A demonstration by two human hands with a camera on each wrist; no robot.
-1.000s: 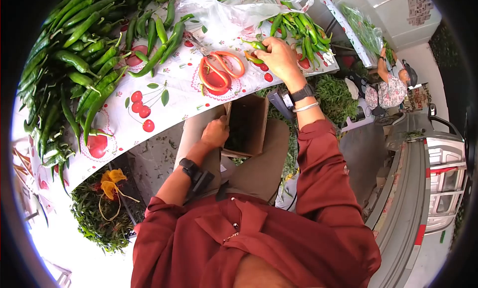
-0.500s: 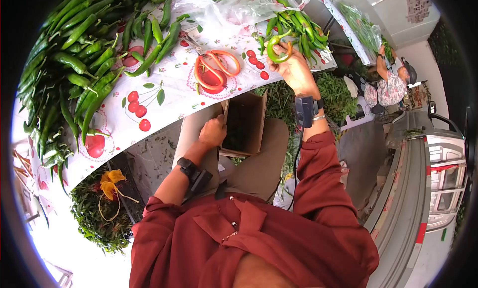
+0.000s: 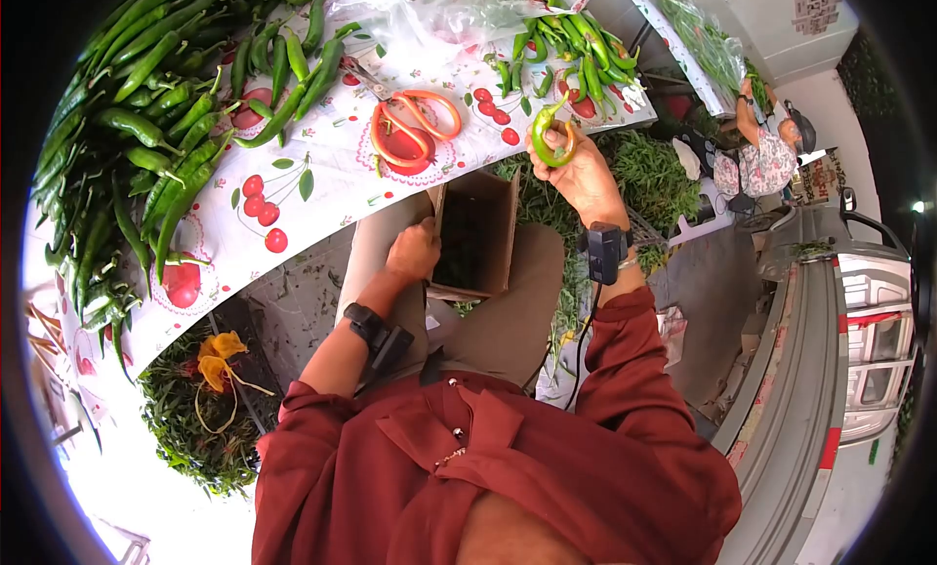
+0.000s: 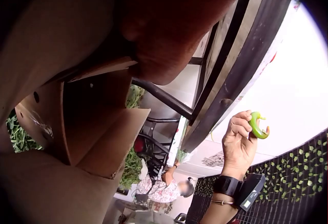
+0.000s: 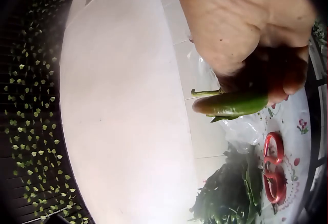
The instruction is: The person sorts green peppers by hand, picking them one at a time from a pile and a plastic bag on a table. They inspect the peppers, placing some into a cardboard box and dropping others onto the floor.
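Observation:
In the head view my right hand (image 3: pixel 584 180), palm turned up, pinches a curved green chili pepper (image 3: pixel 554 145) just off the table's near edge. The pepper (image 5: pixel 233 103) has a brownish-orange tip and a bent stem in the right wrist view. My left hand (image 3: pixel 415 250) is curled at the left wall of an opened cardboard box (image 3: pixel 500 235) between the thighs and grips its edge; the fingertips are hidden. Scissors with orange handles (image 3: pixel 402 147) lie on the cherry-print tablecloth (image 3: pixel 317 219), left of the right hand.
A big heap of green chilies (image 3: pixel 146 126) covers the table's left side. A smaller pile (image 3: pixel 590 53) lies at the right end, beside a clear plastic bag (image 3: pixel 439 19). Cut greenery (image 3: pixel 654 180) sits below on the right. Another person (image 3: pixel 766 155) is farther off at right.
My right hand has lifted the chili off the tablecloth, drawn it back toward my body and turned it palm up. My left hand stays at the box.

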